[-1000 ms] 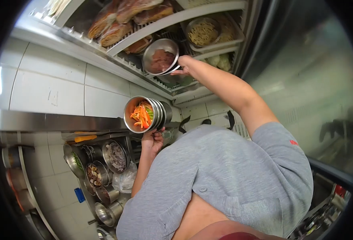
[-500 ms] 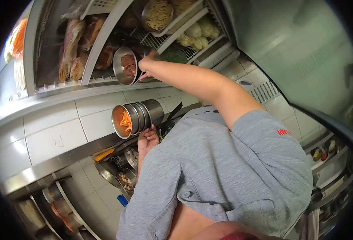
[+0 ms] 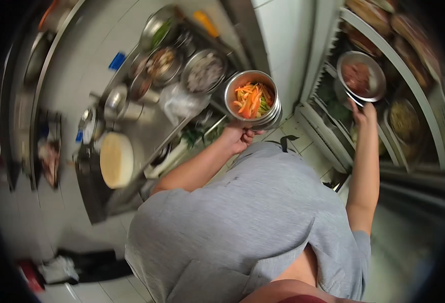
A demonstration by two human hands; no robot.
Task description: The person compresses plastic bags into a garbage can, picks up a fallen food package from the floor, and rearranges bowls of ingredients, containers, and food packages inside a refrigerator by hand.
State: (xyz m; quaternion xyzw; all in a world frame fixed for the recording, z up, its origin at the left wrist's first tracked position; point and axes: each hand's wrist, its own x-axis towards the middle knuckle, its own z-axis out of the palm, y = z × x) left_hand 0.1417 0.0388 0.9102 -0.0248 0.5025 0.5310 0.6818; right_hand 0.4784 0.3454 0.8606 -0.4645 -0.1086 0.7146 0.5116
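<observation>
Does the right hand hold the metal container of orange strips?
No, the left hand holds that container; the right hand holds a round metal bowl of pink meat.

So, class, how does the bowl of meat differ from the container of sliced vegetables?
The bowl holds pinkish meat; the container holds orange and green strips. The right hand grips the bowl, while the left hand holds the container, which tops a stack. Both are round, open and metal.

On the left, a round pale block (image 3: 116, 160) sits on the counter (image 3: 146, 132), with a plastic bag (image 3: 183, 102) beyond it and an orange handle (image 3: 206, 23) farther off.
</observation>
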